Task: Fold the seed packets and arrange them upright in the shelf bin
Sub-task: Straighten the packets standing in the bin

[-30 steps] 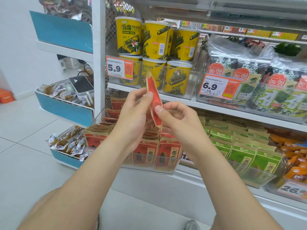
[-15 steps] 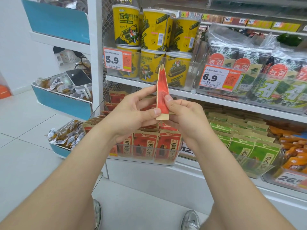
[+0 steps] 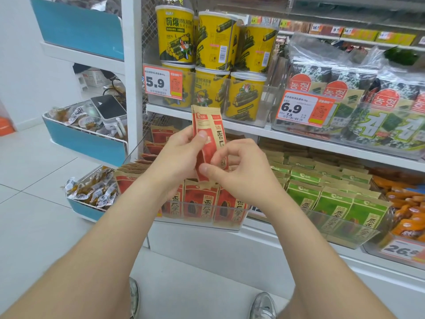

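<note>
A red and tan seed packet (image 3: 208, 125) stands upright in front of me, its printed face toward the camera, folded lengthwise along its left side. My left hand (image 3: 177, 155) holds its left edge with the thumb pressed on the front. From the right, my right hand (image 3: 239, 171) pinches its lower part. Below the hands sits a clear shelf bin (image 3: 202, 224) holding several matching red packets (image 3: 197, 203) standing upright.
A second clear bin (image 3: 345, 236) with green packets stands to the right. Yellow canisters (image 3: 213, 42) and seaweed packs (image 3: 345, 93) fill the shelf above. Blue side baskets (image 3: 87, 143) with small snacks jut out at left. My shoes (image 3: 262, 305) are on the white tile floor.
The packet has turned from edge-on to face-on and dropped a little. My right hand shifted from its upper edge down to its lower part.
</note>
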{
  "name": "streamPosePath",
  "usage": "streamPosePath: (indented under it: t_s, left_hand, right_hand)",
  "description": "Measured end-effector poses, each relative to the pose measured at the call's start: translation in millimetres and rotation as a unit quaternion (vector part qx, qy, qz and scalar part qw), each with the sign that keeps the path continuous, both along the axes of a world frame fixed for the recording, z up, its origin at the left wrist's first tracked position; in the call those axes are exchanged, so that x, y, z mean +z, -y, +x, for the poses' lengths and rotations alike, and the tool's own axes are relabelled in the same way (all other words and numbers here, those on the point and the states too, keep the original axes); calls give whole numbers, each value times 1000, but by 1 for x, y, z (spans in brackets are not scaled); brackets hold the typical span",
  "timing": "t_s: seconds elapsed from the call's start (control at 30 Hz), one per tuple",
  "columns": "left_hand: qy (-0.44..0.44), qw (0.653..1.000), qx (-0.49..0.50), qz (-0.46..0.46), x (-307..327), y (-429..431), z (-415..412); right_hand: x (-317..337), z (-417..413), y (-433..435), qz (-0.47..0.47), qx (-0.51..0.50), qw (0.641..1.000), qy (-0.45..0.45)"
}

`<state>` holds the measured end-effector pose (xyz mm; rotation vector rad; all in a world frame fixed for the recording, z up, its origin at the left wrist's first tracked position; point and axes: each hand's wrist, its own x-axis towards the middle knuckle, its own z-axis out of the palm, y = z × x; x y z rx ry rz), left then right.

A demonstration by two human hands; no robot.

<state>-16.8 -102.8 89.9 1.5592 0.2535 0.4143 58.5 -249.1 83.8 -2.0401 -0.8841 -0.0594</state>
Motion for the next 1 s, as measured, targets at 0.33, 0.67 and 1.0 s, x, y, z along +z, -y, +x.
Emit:
streamPosePath:
  t_s: [0.33,0.67,1.0]
  left_hand:
    - [13,998,7,-57,-1,8,3]
    - [-45,993,79,-69,-8,13,12]
    - [18,986,161,47,-10,20,8]
  right_hand:
    - [10,5,6,161,-13,958,-237]
    - [12,10,17,90,0,977,-196]
    - [5,13,10,125,-56,975,-173]
